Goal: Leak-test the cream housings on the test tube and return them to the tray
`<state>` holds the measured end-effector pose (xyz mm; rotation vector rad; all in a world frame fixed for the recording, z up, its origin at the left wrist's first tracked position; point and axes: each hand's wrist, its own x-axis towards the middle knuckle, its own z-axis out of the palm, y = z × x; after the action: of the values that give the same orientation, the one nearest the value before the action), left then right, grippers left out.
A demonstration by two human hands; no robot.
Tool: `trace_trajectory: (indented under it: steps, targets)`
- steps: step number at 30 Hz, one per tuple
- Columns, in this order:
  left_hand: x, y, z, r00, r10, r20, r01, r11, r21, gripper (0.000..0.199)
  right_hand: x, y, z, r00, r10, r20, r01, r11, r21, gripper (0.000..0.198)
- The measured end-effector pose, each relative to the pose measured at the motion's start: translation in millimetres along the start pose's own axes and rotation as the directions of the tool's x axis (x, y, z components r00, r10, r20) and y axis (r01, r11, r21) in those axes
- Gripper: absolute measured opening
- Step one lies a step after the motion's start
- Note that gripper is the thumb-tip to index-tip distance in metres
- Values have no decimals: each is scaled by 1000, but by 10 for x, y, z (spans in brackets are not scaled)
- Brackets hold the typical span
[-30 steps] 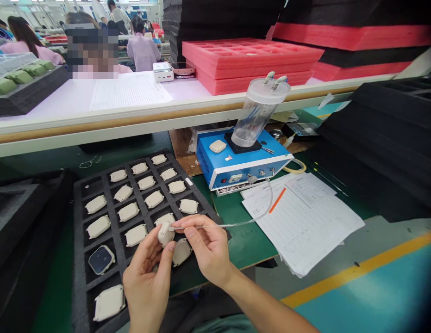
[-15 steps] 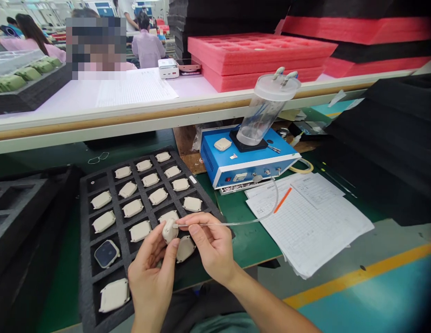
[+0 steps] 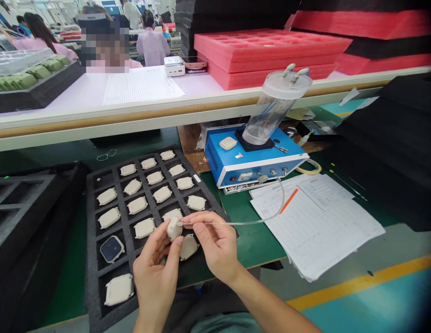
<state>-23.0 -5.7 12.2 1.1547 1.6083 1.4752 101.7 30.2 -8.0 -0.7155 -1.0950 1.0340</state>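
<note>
Between the thumb and fingers of my left hand [image 3: 158, 268] a beige watch case [image 3: 174, 229] is held on edge above the tray. My right hand [image 3: 217, 245] pinches a clear thin tube [image 3: 243, 224], its end meeting the side of that case. The tube curves back to the front of a blue box [image 3: 257, 157]. Below my hands lies a black foam tray [image 3: 127, 240] whose compartments hold several more beige cases; one, with its dark screen [image 3: 111, 249] up, sits in the left column. My hands hide some front compartments.
On the blue box stand a clear cylinder [image 3: 271, 113] and another beige case [image 3: 228, 143]. Papers [image 3: 315, 222] with an orange strip [image 3: 289, 201] lie at right. A shelf edge [image 3: 149, 111] crosses above, bearing red foam trays [image 3: 264, 55]. Several people sit beyond.
The whole view has shifted slightly, so things appear a little further right. My hands keep the same hold on the watch case and the tube.
</note>
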Motion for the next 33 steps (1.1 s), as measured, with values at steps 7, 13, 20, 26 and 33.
trace_trajectory:
  steps: [7, 13, 20, 26, 33]
  targets:
    - [-6, 4, 3, 1000, 3, -9, -3, 1000, 9, 39, 2, 4, 5, 1000, -7, 3, 7, 1000, 17, 15]
    - [-3, 7, 7, 1000, 7, -17, -7, 1000, -2, 37, 1, 8, 8, 1000, -2, 4, 2, 999, 32, 15]
    - [-19, 18, 9, 1000, 16, 9, -16, 999, -31, 36, -40, 24, -11, 1000, 14, -10, -13, 999, 51, 13]
    - [-20, 19, 11, 999, 43, 17, -43, 999, -10, 35, -56, 25, -29, 1000, 18, -13, -18, 999, 26, 13]
    - [-53, 5, -3, 999, 50, 12, -50, 999, 3, 34, -77, 21, -34, 1000, 13, -4, -13, 1000, 10, 13]
